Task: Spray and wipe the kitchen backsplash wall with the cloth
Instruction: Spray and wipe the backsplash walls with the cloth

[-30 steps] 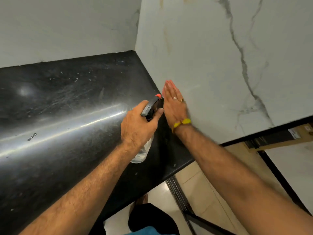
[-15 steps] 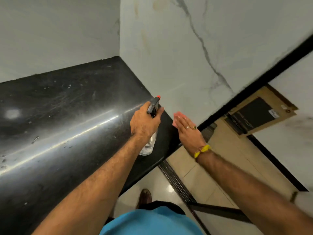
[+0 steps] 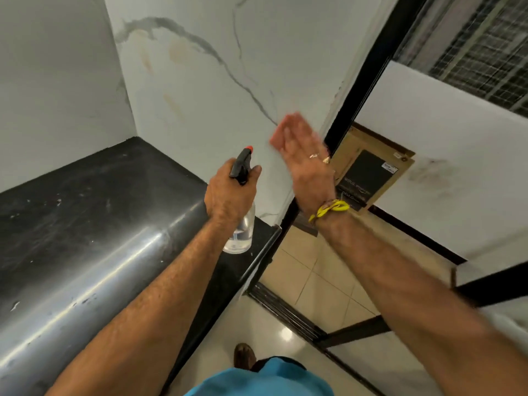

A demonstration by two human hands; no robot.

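Two hands at work: both are raised at the marble backsplash wall (image 3: 200, 90), near its right edge.
Right fingers (image 3: 288, 132): straight and flat, blurred, pressing a pinkish cloth (image 3: 275, 138) against the wall; only a sliver of the cloth shows past the fingertips.
Right hand (image 3: 303, 155): palm turned to the wall, rings on two fingers, a yellow band (image 3: 331, 210) at the wrist.
Left fingers (image 3: 254, 171): curled round the neck of the spray bottle (image 3: 241, 212); I cannot tell whether one sits on the trigger.
Left hand (image 3: 228, 195): holds the bottle upright above the desk (image 3: 85, 224), red-tipped nozzle pointing at the wall.
Bottle: clear, with a little liquid low down.
Done, as I judge: wiping is under way on the lower right part of the wall.
Left, as I judge: tan stains (image 3: 177, 51) remain higher up near the corner, well apart from the cloth, so the upper wall probably needs more spray and wiping.
Beyond: a cardboard box (image 3: 371, 170) leans past the wall's black edge, above the tiled floor (image 3: 314, 281).
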